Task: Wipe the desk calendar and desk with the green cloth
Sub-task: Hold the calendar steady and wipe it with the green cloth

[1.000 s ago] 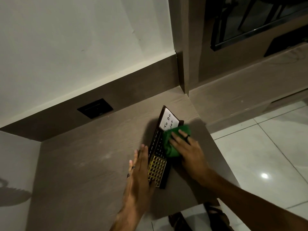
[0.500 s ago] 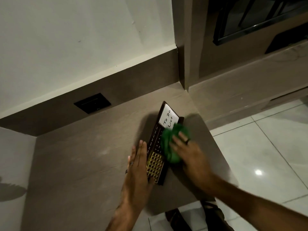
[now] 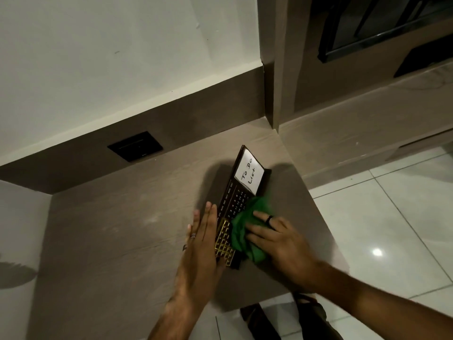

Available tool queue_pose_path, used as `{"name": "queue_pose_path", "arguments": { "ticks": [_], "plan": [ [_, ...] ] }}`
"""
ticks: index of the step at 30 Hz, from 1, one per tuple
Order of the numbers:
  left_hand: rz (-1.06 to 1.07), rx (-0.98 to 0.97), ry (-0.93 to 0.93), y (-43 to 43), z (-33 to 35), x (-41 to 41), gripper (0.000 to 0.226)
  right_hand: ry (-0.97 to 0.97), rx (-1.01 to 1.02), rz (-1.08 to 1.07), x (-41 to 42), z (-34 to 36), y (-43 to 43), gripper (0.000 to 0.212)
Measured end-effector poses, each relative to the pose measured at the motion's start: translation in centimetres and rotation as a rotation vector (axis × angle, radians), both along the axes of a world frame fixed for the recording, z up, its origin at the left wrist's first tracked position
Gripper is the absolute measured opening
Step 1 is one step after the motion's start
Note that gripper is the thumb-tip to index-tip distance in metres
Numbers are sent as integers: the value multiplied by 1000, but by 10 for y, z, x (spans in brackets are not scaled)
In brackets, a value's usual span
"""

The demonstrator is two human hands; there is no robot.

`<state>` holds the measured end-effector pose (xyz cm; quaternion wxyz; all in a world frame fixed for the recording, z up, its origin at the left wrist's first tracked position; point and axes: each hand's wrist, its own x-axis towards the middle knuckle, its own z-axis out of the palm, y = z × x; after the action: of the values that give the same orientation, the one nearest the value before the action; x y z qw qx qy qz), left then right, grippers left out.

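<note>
A dark desk calendar (image 3: 235, 201) lies near the right end of the brown wooden desk (image 3: 117, 241). It carries a white "To Do List" note at its far end and a gold grid at its near end. My right hand (image 3: 279, 241) presses the crumpled green cloth (image 3: 247, 229) onto the calendar's middle and right side, fingers spread over it. My left hand (image 3: 203, 244) lies flat with fingers straight against the calendar's left edge, holding nothing.
A black wall socket (image 3: 135, 146) sits in the brown back panel behind the desk. A wooden partition (image 3: 279, 69) rises at the desk's far right corner. White floor tiles (image 3: 392, 229) lie beyond the desk's right edge. My feet (image 3: 289, 320) show below the front edge.
My right hand has slid the green cloth down the calendar toward me, uncovering the whole "To Do List" note. My left hand has stayed against the left edge.
</note>
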<state>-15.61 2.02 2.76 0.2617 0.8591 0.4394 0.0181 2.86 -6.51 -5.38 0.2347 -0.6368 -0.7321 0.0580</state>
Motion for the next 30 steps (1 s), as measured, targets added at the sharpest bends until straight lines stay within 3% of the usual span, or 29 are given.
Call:
{"name": "queue_pose_path", "arguments": {
  "ticks": [2, 6, 9, 12, 15, 17, 19, 23, 26, 30],
  "plan": [
    [-17, 1, -6, 1, -1, -1, 112, 27, -17, -44, 24, 0, 14, 46],
    [-33, 16, 14, 2, -2, -1, 109, 93, -52, -450, 79, 10, 64, 60],
    [-10, 3, 10, 1, -1, 0, 111, 142, -81, -543, 59, 10, 61, 56],
    [15, -31, -36, -1, 1, 1, 111, 264, -28, -364, -7, 3, 5, 28],
    [5, -51, -33, 0, -1, 1, 111, 131, -116, 75, -48, 5, -38, 37],
    [-17, -32, -15, 1, -3, -1, 114, 147, -137, 21, -19, 4, -23, 43],
    [-26, -33, -14, 2, -5, -2, 114, 182, -140, -282, 28, 10, 12, 54],
    [-30, -50, 7, 5, -5, -3, 108, 45, -174, -531, 81, 18, 66, 66],
    [-21, -45, -14, 4, -3, -3, 109, -19, -203, -445, 41, 23, 51, 60],
    [5, -61, -60, 0, 0, 0, 106, 60, -226, 15, -37, 27, -19, 43]
  ]
}}
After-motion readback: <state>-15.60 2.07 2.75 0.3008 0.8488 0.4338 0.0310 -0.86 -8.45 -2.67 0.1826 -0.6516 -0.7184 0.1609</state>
